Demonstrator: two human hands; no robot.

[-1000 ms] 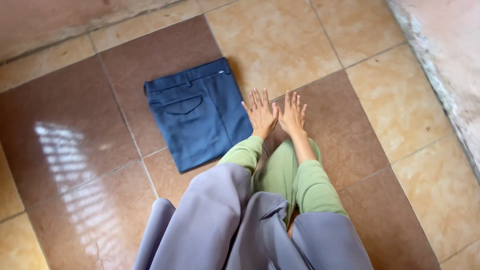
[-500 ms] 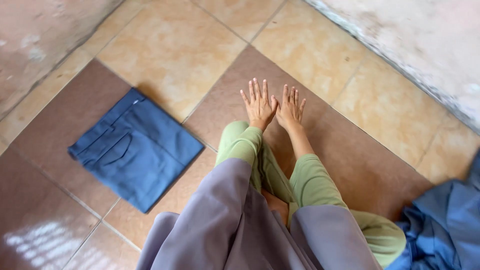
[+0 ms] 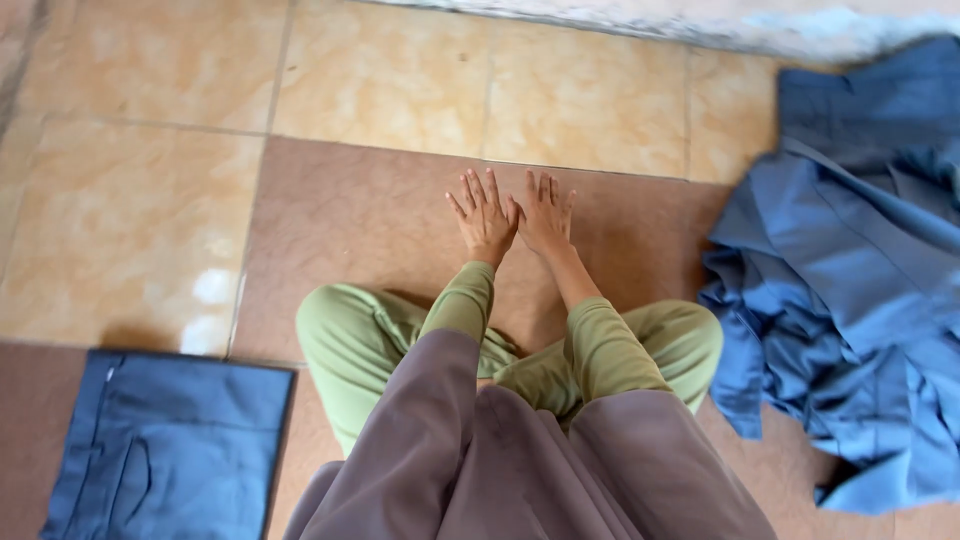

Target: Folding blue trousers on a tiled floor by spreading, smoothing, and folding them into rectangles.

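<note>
The folded dark blue trousers (image 3: 165,445) run off the bottom edge. The loose heap of blue cloth (image 3: 860,300) is cut by the right edge. The grey draped fabric (image 3: 500,470) hides the person's lap and upper arms.

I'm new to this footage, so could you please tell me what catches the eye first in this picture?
Two bare hands, the left hand and right hand, lie flat side by side on the brown floor tile at centre. A crumpled heap of blue cloth fills the right side, and a neatly folded dark blue garment lies at bottom left.
</note>
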